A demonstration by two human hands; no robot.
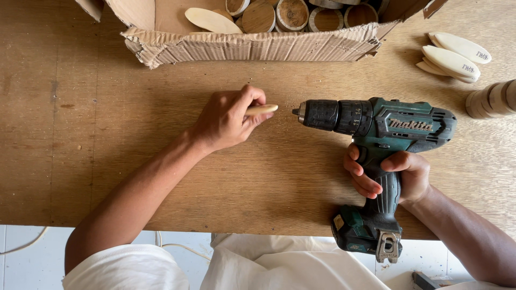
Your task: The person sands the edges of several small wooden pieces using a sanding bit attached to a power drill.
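A small pale wooden piece is being pinched between the thumb and fingers of the left hand, with its rounded tip sticking out to the right, low over the wooden table. A teal and black cordless drill is being gripped by the right hand, whose fingers are being wrapped fully around the handle. The drill is being held level, with its chuck being pointed left at the tip of the piece; a narrow gap is being kept between the 2. A torn cardboard box of round wooden discs is being left at the far edge of the table. Flat oval wooden pieces and a stack of discs are being kept at the right, well apart from both hands.
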